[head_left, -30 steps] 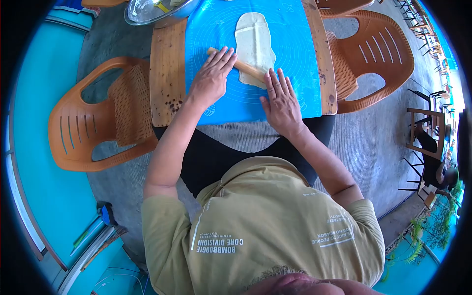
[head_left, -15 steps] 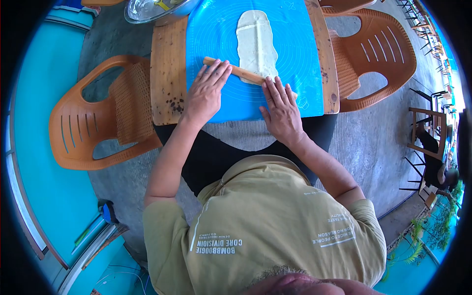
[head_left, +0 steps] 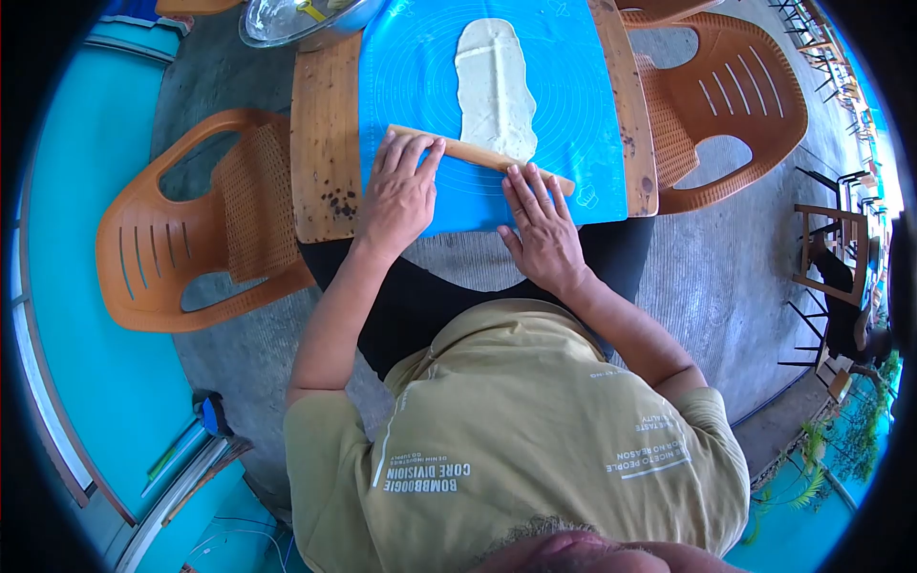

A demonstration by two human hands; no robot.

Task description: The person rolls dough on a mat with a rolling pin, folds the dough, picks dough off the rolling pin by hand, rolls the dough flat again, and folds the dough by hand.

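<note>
A long, flat sheet of pale dough (head_left: 497,86) lies on the blue mat (head_left: 583,115). Across its near end rests a wooden rolling pin (head_left: 470,153), slanting down to the right. My left hand (head_left: 398,196) lies on the pin's left part, its fingers extended and slightly apart. Toward the pin's right end, my right hand (head_left: 546,229) has its fingers stretched out flat over the wood. Neither hand is wrapped round the pin.
The mat covers the middle of a wooden table (head_left: 325,143). A metal bowl (head_left: 310,21) stands at the table's far left corner. Orange chairs flank the table, left (head_left: 191,224) and right (head_left: 721,110). Another person (head_left: 845,315) is at the far right.
The rolling pin and both my hands have moved nearer to me, down to the dough's near end. More of the dough now shows beyond the pin.
</note>
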